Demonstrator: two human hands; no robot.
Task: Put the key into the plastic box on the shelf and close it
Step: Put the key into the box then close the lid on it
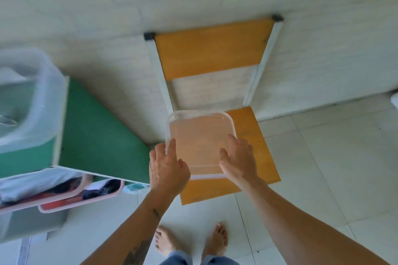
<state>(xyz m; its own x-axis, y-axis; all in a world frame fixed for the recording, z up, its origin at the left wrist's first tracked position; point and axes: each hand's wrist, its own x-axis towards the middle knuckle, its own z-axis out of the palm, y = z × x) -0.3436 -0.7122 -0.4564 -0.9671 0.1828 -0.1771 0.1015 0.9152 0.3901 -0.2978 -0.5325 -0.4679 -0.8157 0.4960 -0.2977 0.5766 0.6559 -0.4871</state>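
Note:
A clear plastic lid [199, 135], square with rounded corners, is over the orange seat of a chair [256, 157]. My left hand [168, 168] grips its left near corner and my right hand [239, 159] grips its right near corner. A translucent plastic box [32, 101] stands on top of the green shelf [94, 135] at the far left, blurred. No key is visible in this view.
The chair has an orange backrest [211, 49] and white frame against the white wall. Pink bins [71, 200] with clothes sit in the shelf's lower level. My bare feet [191, 241] stand on pale floor tiles.

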